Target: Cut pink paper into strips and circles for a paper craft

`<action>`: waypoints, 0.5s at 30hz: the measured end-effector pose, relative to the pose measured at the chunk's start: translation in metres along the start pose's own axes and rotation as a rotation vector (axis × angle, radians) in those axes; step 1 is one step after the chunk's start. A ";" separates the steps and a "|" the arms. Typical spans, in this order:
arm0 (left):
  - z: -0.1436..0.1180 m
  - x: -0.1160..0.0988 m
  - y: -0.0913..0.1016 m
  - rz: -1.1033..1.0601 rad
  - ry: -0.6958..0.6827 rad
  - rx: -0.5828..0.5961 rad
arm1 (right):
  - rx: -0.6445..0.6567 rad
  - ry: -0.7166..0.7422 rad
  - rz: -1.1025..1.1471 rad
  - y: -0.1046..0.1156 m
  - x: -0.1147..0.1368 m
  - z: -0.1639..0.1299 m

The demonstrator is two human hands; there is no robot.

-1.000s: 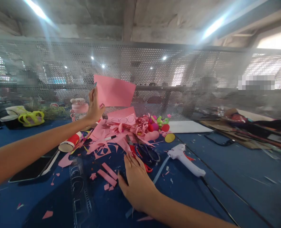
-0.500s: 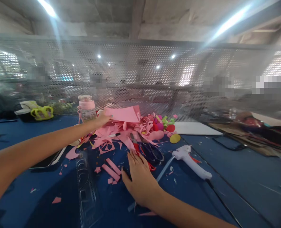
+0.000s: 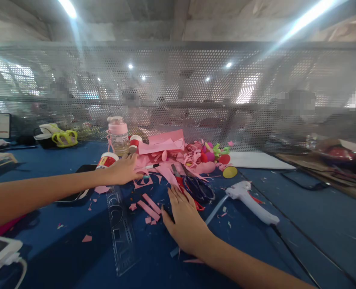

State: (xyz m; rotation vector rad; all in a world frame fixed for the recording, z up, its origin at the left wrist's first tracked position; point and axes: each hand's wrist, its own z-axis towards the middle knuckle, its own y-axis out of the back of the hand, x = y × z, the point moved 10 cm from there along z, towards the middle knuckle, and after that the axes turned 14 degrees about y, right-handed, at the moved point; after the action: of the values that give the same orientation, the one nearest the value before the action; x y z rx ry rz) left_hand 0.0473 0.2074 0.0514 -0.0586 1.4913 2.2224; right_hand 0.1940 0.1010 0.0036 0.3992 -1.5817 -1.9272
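My left hand reaches over the left side of a pile of pink scraps. Its thumb and fingers look apart, with the fingertips partly hidden, and no held thing shows. A pink sheet lies on top of the pile beyond it. My right hand rests flat on the blue table, palm down and empty. Its fingertips are beside scissors with red handles and another pair with dark blue handles. Two pink strips lie left of the right thumb.
A clear stencil ruler lies before me, left of centre. The white glue gun and its cord are at right. Behind my left hand stand a pink-lidded bottle and a red-and-white tub. A perforated screen closes the back.
My left hand has let go of the pink sheet, which now lies on the pile, and has come down nearer me. My right hand stays in place. The view has shifted left.
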 end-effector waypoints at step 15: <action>0.019 0.030 0.041 -0.654 0.377 0.086 | -0.075 0.061 -0.011 0.009 0.009 -0.003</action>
State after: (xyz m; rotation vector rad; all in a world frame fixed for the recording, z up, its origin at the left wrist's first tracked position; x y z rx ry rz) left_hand 0.0084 0.2222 0.0862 -0.8495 1.4681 1.6662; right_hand 0.1909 0.0922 0.0129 0.4319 -1.4668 -1.9582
